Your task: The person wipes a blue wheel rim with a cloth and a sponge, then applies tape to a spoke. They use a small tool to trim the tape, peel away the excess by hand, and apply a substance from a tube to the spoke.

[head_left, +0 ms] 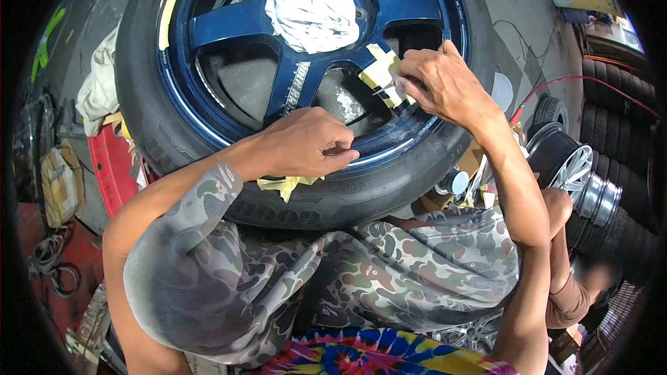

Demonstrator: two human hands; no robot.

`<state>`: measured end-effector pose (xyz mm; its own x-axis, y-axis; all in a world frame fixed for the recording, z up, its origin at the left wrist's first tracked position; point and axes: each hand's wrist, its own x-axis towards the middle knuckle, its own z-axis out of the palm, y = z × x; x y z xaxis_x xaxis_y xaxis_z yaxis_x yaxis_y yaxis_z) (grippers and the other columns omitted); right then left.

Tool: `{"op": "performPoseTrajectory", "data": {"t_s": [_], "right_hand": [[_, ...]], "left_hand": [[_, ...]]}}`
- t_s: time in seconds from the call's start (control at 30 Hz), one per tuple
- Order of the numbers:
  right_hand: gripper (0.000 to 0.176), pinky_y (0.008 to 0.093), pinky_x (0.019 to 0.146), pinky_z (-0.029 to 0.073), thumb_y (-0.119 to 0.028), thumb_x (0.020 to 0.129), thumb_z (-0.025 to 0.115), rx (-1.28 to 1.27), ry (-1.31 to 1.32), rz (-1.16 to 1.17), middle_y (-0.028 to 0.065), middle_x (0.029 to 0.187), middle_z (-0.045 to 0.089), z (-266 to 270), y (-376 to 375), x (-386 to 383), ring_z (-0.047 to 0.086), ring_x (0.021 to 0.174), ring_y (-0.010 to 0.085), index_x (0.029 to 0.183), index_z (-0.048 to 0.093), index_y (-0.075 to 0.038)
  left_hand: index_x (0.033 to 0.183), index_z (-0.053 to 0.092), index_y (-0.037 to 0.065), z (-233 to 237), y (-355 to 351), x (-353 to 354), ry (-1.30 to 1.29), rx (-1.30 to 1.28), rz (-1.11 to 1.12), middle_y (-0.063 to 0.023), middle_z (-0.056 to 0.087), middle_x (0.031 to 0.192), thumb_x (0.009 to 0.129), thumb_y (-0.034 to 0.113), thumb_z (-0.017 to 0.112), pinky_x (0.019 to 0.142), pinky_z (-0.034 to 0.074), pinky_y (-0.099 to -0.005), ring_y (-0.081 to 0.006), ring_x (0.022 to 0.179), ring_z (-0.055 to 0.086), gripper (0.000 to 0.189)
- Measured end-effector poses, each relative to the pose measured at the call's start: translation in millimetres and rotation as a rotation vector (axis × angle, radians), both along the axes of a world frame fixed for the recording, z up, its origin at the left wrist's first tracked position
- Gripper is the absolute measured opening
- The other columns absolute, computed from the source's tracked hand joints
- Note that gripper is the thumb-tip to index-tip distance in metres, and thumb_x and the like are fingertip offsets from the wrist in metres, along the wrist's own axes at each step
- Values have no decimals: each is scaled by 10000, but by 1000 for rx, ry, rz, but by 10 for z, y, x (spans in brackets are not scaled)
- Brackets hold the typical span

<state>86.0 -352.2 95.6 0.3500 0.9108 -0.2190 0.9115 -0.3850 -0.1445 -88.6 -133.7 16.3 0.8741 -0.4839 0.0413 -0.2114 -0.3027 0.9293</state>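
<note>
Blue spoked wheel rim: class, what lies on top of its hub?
A crumpled white cloth lies on the blue wheel rim, covering its hub; whatever is beneath the cloth is hidden.

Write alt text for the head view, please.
Two hands work on a blue alloy wheel in its tyre: the right hand fingers masking tape near the rim, the left hand curls at its near edge. A white rag covers the wheel's centre.

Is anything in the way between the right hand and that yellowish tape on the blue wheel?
Nothing visible. The right hand has its fingers on the tape; the white rag lies well apart.
</note>
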Motion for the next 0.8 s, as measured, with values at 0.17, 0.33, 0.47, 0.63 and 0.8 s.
{"op": "performPoseTrajectory", "data": {"t_s": [0.17,0.33,0.47,0.63,0.8], "right_hand": [[135,454,844,437,-170,953,699,-98,-21,7,121,946,705,74,3,-14,679,882,307,989,732,-45],[129,435,830,433,-174,954,696,83,-75,90,106,930,711,-39,126,-19,694,877,267,969,741,-55],[126,427,819,430,-175,958,686,42,-142,114,100,911,706,-44,121,-43,695,874,269,949,737,-60],[124,435,824,432,-173,959,684,-104,-94,46,104,901,700,46,23,-108,689,865,291,950,723,-56],[126,440,823,432,-172,958,687,63,-81,82,102,920,696,-35,110,-9,682,867,297,962,723,-52]], "left_hand": [[724,607,9,5,3,-7,-27,-5,4,-113,545,605,946,202,771,547,424,-413,-284,526,563,337],[720,611,15,3,-14,-3,-16,14,8,-100,540,594,948,200,772,540,425,-410,-269,515,561,335],[720,611,14,1,-9,-3,-17,0,14,-101,534,589,946,198,774,536,424,-409,-268,509,559,335],[720,607,9,-13,1,-8,-14,-7,2,-108,542,593,941,189,778,536,422,-414,-271,511,565,333],[716,597,6,3,-16,2,-31,1,11,-111,538,593,940,187,778,537,417,-418,-285,510,550,340]]}}
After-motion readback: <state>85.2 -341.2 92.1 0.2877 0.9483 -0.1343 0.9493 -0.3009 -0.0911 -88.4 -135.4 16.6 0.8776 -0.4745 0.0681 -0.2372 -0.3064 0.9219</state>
